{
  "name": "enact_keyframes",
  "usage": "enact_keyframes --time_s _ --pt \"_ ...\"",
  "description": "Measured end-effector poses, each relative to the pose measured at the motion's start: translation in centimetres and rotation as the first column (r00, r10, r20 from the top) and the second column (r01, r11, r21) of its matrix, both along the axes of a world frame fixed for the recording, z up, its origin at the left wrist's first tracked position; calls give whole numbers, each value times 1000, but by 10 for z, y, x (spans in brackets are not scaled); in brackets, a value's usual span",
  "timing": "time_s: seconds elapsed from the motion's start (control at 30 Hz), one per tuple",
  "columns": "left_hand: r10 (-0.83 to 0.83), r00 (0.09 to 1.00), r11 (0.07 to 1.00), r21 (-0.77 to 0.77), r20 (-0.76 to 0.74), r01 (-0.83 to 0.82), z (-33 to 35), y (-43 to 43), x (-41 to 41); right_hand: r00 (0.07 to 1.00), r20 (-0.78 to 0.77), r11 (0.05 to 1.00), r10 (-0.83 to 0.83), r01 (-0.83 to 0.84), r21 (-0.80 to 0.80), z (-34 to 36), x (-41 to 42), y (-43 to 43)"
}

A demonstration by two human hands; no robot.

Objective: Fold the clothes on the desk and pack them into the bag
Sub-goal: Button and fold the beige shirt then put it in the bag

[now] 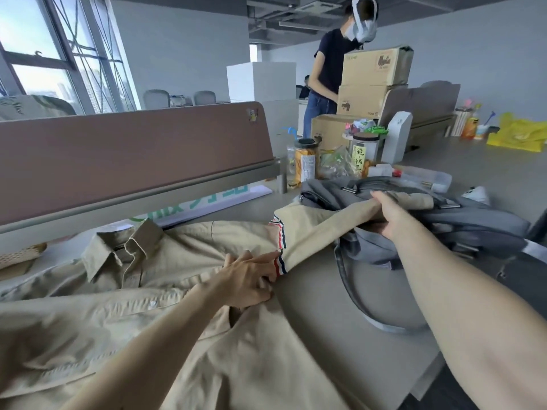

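Observation:
A beige collared shirt [165, 291] lies spread on the desk, collar toward the divider. Its right sleeve [322, 226], marked with a red, white and blue striped band, stretches out to the right over a grey bag [461, 223]. My left hand [248, 279] rests on the shirt at the base of that sleeve, fingers pinching the fabric by the stripes. My right hand [390, 217] grips the far end of the sleeve, lifted just above the bag. The bag lies flat on the desk, its long strap [355, 294] looping toward me.
A brown divider [133, 155] runs along the desk's far side. Snack jars [307, 161], packets and a white device [396, 137] crowd behind the bag. A person stands by stacked cardboard boxes [373, 84]. A yellow bag [518, 134] sits far right.

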State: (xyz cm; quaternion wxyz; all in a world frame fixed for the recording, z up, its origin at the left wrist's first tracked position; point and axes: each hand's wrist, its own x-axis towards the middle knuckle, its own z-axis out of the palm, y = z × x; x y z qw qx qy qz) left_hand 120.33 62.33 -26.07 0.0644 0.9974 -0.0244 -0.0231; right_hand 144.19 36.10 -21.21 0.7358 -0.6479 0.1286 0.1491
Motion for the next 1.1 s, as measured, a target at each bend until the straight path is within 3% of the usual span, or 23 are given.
enact_keyframes --time_s 0.17,0.27,0.37,0.53,0.67,0.8,0.97,1.1 --pt "-31 999 999 13 -9 31 1 -1 3 985 59 971 -160 146 189 17 -9 0" --pt "-8 997 980 -197 72 22 1 5 9 972 157 929 -175 110 353 38 -9 -1" --pt "178 968 824 -565 177 -48 26 -2 14 949 276 911 -150 25 412 73 -13 2" --pt "305 942 508 -861 139 -37 121 -22 6 863 504 880 -16 -228 418 151 -65 35" --pt "367 926 290 -957 91 -21 175 -8 -17 697 689 852 198 -470 231 180 -113 75" --pt "418 904 85 -995 87 56 211 10 -66 492 787 858 373 -506 -90 179 -169 127" --pt "496 863 37 -996 93 87 225 45 -148 152 778 751 609 -424 -506 152 -251 196" --pt "668 744 1 -1000 -8 -12 210 72 -212 -120 658 601 743 -312 -736 123 -314 231"
